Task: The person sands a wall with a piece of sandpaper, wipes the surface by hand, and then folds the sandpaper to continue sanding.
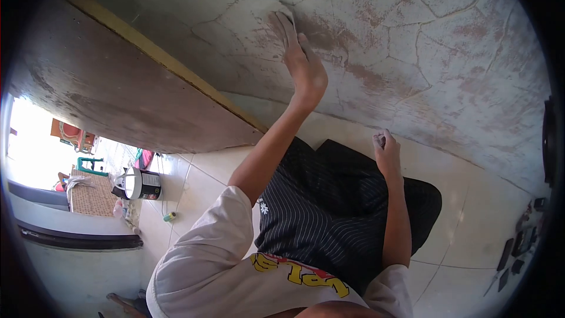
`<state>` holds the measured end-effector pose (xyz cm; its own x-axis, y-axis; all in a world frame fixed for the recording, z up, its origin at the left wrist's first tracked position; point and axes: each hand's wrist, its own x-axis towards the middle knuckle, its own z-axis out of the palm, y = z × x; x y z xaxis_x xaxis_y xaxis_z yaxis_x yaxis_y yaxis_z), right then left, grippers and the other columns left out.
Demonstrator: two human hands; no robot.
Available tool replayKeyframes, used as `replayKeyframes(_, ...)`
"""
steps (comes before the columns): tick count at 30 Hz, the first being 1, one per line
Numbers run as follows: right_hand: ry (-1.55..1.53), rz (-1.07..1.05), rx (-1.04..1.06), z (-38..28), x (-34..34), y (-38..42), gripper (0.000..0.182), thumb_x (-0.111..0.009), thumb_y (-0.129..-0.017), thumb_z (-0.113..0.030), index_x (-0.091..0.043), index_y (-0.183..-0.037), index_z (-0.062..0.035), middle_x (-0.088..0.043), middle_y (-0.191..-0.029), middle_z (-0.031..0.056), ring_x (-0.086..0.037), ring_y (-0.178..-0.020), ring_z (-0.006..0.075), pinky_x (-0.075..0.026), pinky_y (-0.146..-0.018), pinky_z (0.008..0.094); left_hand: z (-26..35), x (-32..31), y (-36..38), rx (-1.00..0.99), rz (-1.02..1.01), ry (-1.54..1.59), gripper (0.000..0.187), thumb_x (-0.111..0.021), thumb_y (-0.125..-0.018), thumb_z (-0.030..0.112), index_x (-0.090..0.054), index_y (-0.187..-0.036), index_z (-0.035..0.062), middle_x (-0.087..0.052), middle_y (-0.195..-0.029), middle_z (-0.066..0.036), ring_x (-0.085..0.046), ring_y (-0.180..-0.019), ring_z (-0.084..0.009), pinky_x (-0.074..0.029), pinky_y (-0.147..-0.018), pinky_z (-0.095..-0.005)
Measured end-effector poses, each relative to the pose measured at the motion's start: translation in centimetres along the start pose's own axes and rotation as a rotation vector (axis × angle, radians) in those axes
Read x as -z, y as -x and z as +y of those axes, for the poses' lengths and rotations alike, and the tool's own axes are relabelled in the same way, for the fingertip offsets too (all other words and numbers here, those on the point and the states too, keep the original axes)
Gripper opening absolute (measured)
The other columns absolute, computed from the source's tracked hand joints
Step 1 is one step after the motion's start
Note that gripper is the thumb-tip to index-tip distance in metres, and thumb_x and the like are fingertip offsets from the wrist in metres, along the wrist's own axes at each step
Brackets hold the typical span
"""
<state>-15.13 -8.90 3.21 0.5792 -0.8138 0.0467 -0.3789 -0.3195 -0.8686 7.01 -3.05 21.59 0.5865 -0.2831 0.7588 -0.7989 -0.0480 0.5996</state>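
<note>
My left hand reaches up to the wall, its dusty fingers laid along the surface. Under the fingertips is a thin grey sheet that looks like sandpaper, pressed against the wall. Pale, scuffed plaster with reddish-brown patches and raised, crack-like lines covers this wall. Above my dark striped garment, my right hand is held near the wall's foot with its fingers curled in. Grey dust coats those fingertips, and the inside of the fist is hidden.
A brown panel with a yellowish edge stands to the left. On the tiled floor are a paint bucket at left and several dark objects at right. A woven-patterned surface lies beyond the bucket.
</note>
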Motion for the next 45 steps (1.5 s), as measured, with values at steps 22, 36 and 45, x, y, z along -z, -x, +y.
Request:
replayKeyframes(22, -0.037, 0.032, 0.019, 0.4, 0.8, 0.1, 0.015, -0.059, -0.093, -0.015, -0.059, -0.095, -0.0008, -0.054, -0.062, 0.012, -0.055, -0.055, 0.0283, -0.044, -0.059, 0.0406, 1.5, 2.4, -4.7, 0.138, 0.023, 0.135, 0.048, -0.032, -0.105, 0.01, -0.024, -0.15, -0.0066, -0.016, -0.158, -0.028, -0.014, -0.149, -0.0336, -0.017, -0.12, -0.0388)
replayKeyframes(36, 0.018, -0.004, -0.039, 1.3, 0.6, -0.1, 0.016, -0.059, -0.093, -0.016, -0.059, -0.095, -0.0006, -0.054, -0.06, 0.0125, -0.055, -0.054, 0.0292, -0.043, -0.058, 0.0431, 0.8, 2.7, -4.2, 0.038, 0.033, -0.021, 0.047, -0.034, -0.104, 0.007, -0.027, -0.146, -0.0123, -0.021, -0.155, -0.032, -0.021, -0.146, -0.0391, -0.022, -0.118, -0.0403)
replayKeyframes(45, 0.012, -0.008, 0.03, 1.4, -0.8, -0.2, 0.016, -0.059, -0.093, -0.017, -0.06, -0.096, -0.0013, -0.055, -0.06, 0.0123, -0.056, -0.055, 0.0284, -0.044, -0.058, 0.0422, -0.9, 1.2, -1.2, -0.067, 0.012, -0.032, 0.05, -0.033, -0.105, 0.014, -0.026, -0.147, -0.0123, -0.026, -0.155, -0.028, -0.022, -0.147, -0.0369, -0.018, -0.12, -0.0382)
